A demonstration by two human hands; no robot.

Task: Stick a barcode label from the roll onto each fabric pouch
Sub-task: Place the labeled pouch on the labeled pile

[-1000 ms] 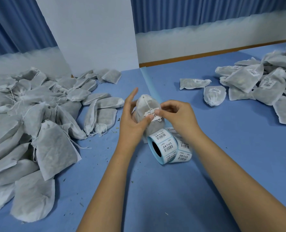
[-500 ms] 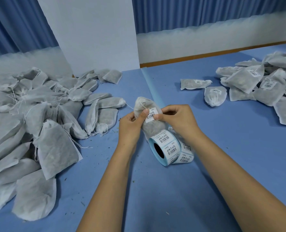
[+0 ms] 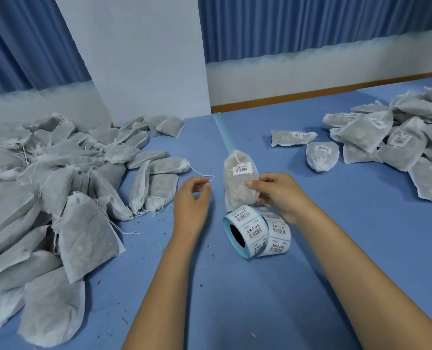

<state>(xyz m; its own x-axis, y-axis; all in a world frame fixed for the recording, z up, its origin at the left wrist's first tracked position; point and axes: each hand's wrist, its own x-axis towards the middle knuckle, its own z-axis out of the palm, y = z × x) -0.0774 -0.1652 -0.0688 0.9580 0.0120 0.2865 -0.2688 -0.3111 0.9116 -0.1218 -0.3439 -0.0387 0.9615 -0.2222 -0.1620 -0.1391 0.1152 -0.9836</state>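
Observation:
My right hand [image 3: 277,195] grips a grey fabric pouch [image 3: 237,184] upright above the table, thumb on its front. A white barcode label [image 3: 242,169] sits stuck near the pouch's tied top. My left hand [image 3: 191,198] hovers to the left of the pouch with loosely curled fingers, holding nothing. The label roll [image 3: 254,232], with a blue liner and printed barcodes, lies on the blue table [image 3: 260,294] just below the pouch.
A large heap of unlabelled pouches [image 3: 45,188] covers the left side of the table. Several labelled pouches [image 3: 392,137] are piled at the right. A white panel [image 3: 144,59] and blue curtains stand behind.
Both hands were pressing the label onto the pouch. My left hand has let go and drawn away to the left; my right hand now holds the labelled pouch alone.

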